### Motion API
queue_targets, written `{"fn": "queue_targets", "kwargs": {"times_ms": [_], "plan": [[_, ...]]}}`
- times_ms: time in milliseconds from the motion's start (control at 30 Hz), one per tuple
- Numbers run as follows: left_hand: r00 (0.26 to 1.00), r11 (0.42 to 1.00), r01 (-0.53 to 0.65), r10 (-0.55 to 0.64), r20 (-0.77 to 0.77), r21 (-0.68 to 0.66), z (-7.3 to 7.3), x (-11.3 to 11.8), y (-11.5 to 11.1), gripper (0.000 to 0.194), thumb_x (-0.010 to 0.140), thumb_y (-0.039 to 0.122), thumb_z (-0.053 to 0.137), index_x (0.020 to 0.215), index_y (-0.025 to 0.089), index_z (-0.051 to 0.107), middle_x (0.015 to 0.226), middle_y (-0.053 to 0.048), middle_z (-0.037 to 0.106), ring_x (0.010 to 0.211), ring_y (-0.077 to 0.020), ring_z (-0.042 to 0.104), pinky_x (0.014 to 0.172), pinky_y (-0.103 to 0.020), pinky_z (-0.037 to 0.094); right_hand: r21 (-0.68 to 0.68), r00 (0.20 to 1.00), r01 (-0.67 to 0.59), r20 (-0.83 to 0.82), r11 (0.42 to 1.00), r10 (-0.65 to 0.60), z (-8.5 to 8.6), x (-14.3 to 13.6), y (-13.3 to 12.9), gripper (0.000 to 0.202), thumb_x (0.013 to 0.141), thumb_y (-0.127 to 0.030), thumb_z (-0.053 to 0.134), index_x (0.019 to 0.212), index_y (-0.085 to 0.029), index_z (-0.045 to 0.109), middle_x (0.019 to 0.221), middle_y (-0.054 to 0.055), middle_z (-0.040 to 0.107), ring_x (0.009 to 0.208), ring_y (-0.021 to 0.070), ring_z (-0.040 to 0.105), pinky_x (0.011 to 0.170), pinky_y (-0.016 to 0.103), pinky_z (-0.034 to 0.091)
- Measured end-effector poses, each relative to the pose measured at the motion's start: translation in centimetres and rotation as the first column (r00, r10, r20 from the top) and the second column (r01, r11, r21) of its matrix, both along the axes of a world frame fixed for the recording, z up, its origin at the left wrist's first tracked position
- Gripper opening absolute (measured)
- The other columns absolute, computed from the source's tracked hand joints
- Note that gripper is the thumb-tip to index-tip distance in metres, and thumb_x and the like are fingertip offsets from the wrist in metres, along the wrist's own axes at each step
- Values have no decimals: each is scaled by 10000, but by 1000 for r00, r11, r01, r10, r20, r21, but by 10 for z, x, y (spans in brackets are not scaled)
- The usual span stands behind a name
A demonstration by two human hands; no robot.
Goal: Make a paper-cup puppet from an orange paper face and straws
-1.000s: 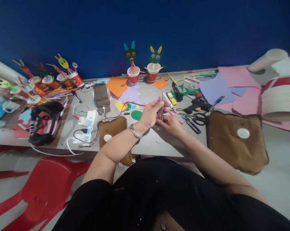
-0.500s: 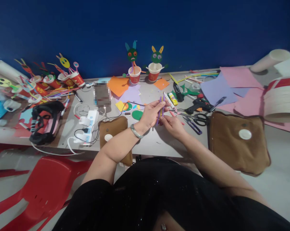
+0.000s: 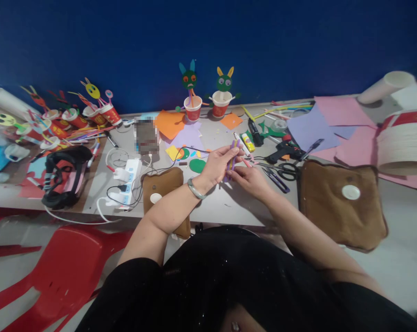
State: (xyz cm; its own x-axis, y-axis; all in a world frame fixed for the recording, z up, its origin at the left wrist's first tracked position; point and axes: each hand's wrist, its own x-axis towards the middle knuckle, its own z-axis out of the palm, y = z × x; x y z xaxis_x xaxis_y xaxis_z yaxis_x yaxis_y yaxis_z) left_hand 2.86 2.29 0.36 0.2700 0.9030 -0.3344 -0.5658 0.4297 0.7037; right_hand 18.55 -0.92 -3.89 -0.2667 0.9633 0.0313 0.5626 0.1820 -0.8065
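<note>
One purple-and-yellow strip (image 3: 231,164) is being held between two hands, above the middle of the surface (image 3: 215,203), nearer its front edge than its back edge. The left hand (image 3: 215,165) is gripping the strip, its thumb pressing across the upper part. The right hand (image 3: 249,179) is pinching the lower end, its fingers closing on it. A bracelet (image 3: 196,189) is circling the left wrist.

Just left of the hands, a green paper oval (image 3: 197,165) is lying flat. To the right, scissors (image 3: 287,172) are resting near a black glue gun (image 3: 280,150), and a small yellow bottle (image 3: 248,142) is lying farther back.

Towards the back edge, two paper cups (image 3: 192,112) are standing upright side by side, each carrying a green paper head with tall ears. At the right, a purple sheet (image 3: 310,132) is overlapping pink paper (image 3: 344,110), and a large brown pouch (image 3: 339,212) is lying by the front edge. On the left, a white power strip (image 3: 131,177) is lying beside a smaller brown pouch (image 3: 163,182), while a black headset (image 3: 63,177) is sitting towards the front left corner.
</note>
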Motion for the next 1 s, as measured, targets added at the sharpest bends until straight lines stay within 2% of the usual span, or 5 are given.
{"fn": "queue_targets", "kwargs": {"times_ms": [167,267,400,867,1000], "plan": [[998,997,57,-58,-22,-49,1,0,-1,67,923,174,836,863,164,809,769,1,744,646,-74,636,671,-235,511,154,946,280,-211,948,-245,15,15,7,545,946,-702,765,1168,-210,838,980,108,847,818,256,768,762,387,611],[993,992,120,-120,-4,-38,2,1,-1,111,921,127,829,817,158,808,691,3,712,641,-74,633,733,-235,544,273,953,256,-231,928,-195,23,18,15,554,975,-602,761,1378,-225,806,1207,136,853,1014,299,819,926,440,659],[981,981,194,-194,3,-25,2,-1,0,144,916,118,829,780,157,803,655,6,698,618,-70,632,724,-223,539,364,976,191,-174,912,-135,26,20,22,430,1025,-500,696,1308,-225,866,1268,144,850,1160,336,816,1062,483,648],[973,973,229,-228,34,-40,-10,2,2,137,915,92,830,787,132,802,697,-9,738,622,-62,666,749,-221,560,252,964,187,-234,950,-128,22,23,21,346,1014,-427,715,1237,-238,900,1234,112,861,1145,332,829,1061,485,672],[967,966,254,-252,48,-45,-13,2,2,110,884,110,873,803,113,798,743,-22,770,622,-69,686,742,-233,565,271,955,193,-271,943,-117,15,26,21,340,1000,-423,736,1223,-228,904,1150,102,873,1002,292,846,946,434,701]]}}
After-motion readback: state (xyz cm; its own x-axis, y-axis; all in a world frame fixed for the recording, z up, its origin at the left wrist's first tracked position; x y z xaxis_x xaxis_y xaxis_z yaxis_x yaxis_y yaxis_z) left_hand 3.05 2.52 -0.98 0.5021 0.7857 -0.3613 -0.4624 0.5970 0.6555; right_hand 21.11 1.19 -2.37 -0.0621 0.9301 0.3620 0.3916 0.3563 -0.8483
